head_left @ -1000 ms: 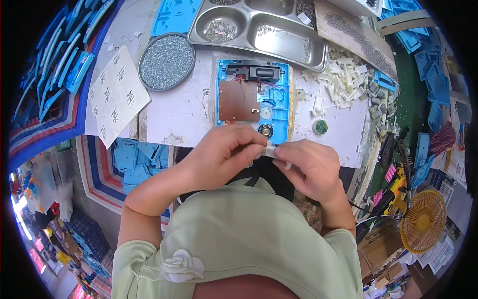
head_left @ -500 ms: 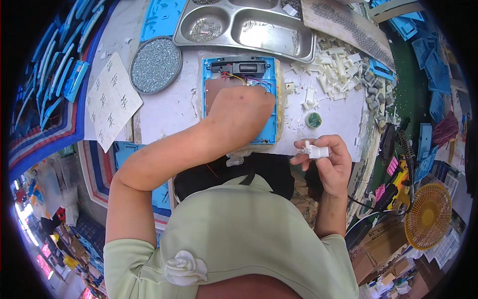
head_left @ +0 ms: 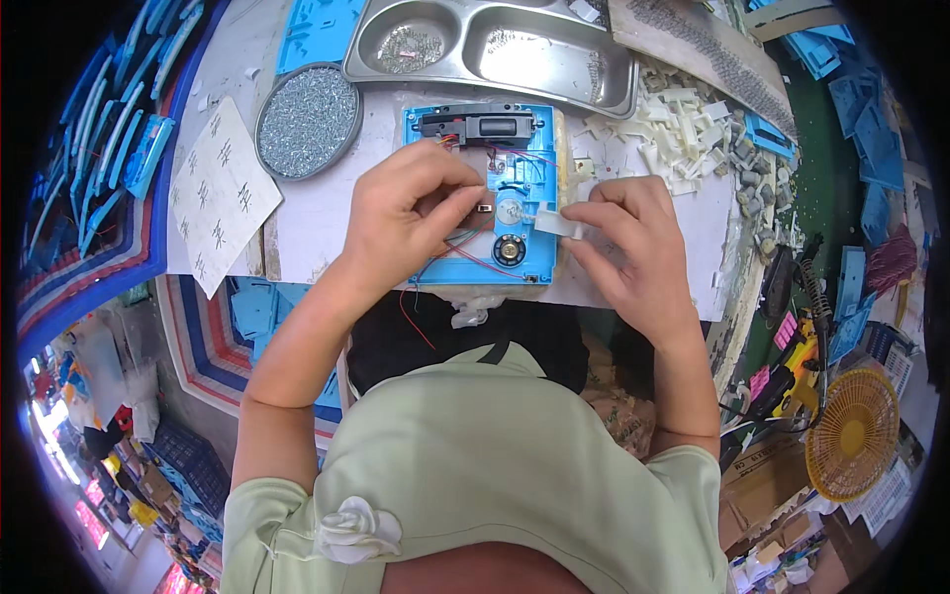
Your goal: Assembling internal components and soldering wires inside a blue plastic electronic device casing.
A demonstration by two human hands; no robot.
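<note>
A blue plastic housing (head_left: 539,262) lies in front of me on the table. It holds a black module (head_left: 495,127), thin coloured wires, a round black part (head_left: 509,249) and a brown board (head_left: 479,220) with a small switch-like piece. My left hand (head_left: 411,203) is closed over the housing's left side, thumb and forefinger together above the board; what they pinch is hidden. From the right, my right hand (head_left: 638,243) pinches a white plastic part (head_left: 556,223) over the housing's right edge. That part's inner end reaches toward a clear round piece (head_left: 510,211).
A round dish of small metal pieces (head_left: 309,121) and a steel compartment tray (head_left: 475,81) stand at the back. White plastic parts (head_left: 683,129) and grey cylindrical pieces (head_left: 762,188) lie heaped at the right. A patterned paper sheet (head_left: 226,198) lies left; a yellow fan (head_left: 851,426) stands lower right.
My right hand has brought the white part up and left to the housing. My left hand has drawn back leftward, uncovering the round black part and wires.
</note>
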